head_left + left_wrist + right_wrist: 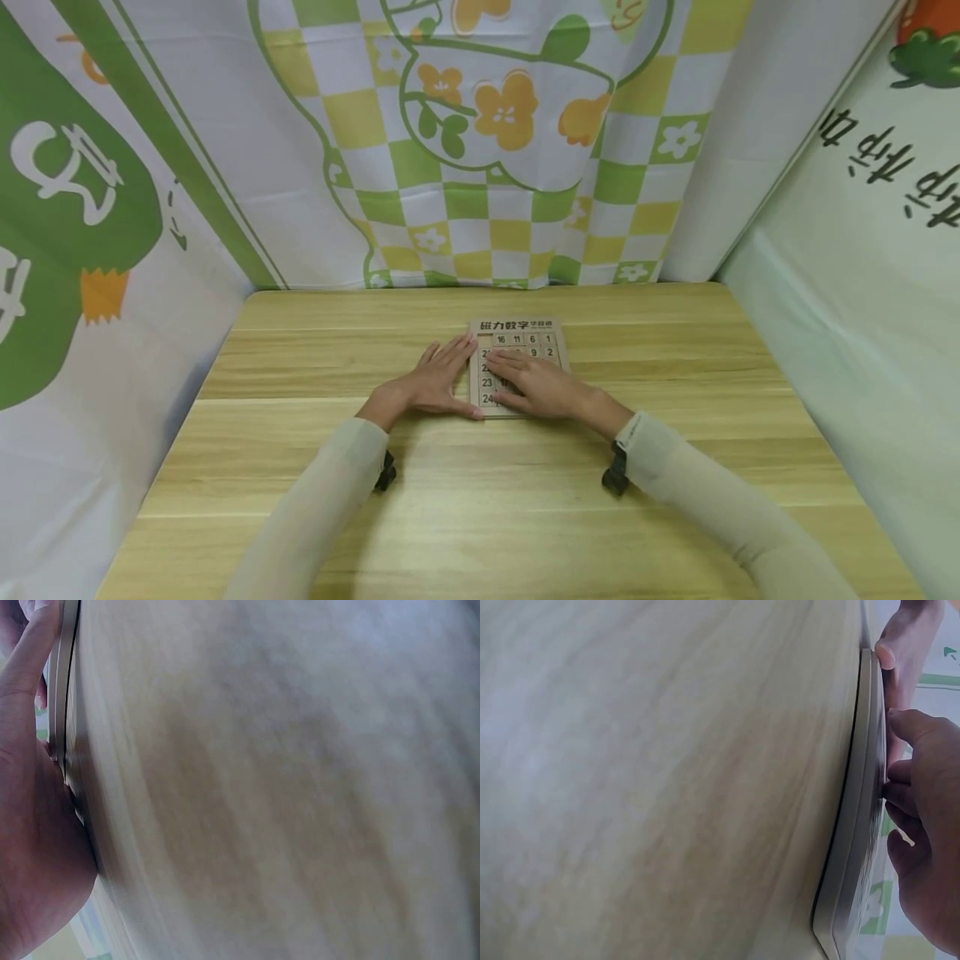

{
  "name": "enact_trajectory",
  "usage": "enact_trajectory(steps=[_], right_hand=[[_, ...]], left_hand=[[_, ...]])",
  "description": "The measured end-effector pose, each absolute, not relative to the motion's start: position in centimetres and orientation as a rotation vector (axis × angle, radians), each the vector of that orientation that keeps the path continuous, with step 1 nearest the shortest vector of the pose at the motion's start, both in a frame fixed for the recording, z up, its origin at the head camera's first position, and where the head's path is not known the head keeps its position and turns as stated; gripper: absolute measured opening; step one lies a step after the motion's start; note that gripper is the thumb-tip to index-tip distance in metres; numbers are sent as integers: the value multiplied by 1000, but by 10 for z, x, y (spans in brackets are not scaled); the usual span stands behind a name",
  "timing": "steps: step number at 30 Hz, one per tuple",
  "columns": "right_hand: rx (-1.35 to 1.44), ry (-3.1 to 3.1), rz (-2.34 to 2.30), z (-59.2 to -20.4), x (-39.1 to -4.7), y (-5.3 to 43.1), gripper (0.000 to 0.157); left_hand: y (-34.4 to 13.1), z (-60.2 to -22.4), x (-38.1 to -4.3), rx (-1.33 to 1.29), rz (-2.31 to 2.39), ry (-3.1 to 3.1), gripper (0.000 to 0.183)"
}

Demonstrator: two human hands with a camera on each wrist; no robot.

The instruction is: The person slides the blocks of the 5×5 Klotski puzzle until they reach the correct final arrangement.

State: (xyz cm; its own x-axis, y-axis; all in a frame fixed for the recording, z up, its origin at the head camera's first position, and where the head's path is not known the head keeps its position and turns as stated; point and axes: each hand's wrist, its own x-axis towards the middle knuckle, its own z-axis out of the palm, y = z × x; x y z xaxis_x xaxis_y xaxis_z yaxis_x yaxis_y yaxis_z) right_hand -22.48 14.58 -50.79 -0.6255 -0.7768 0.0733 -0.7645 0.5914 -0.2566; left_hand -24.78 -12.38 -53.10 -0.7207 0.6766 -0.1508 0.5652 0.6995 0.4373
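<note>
A wooden number sliding puzzle (pixel 558 367) lies flat on the table, with dark characters along its top border and numbered square tiles (pixel 517 340) inside the frame. A slot without a tile shows at the upper left. My left hand (pixel 431 385) rests along the left side, fairly straight fingers at the frame's edge and thumb at the lower left corner. Over the tiles lies my right hand (pixel 543 387), its fingertips touching those in the left columns and hiding several others. In the right wrist view, the right hand's fingers (pixel 922 739) meet the puzzle's top face, bent slightly.
The puzzle is on a light wood-grain table (pixel 480 508). Behind it hangs a green, yellow and white checked curtain (pixel 450 200). Printed white sheets stand at the left (pixel 135 358) and right (pixel 847 275). Each wrist wears a dark camera strap.
</note>
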Motion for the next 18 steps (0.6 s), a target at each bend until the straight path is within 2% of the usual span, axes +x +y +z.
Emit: enact_trajectory(steps=[9, 18], right_hand=[[-1350, 2753, -487, -509, -224, 153, 62], [-1228, 2799, -529, -507, -226, 179, 62]], left_hand=[[-125, -539, -252, 960, 577, 2591, 138], [-126, -546, -253, 962, 604, 2596, 142]])
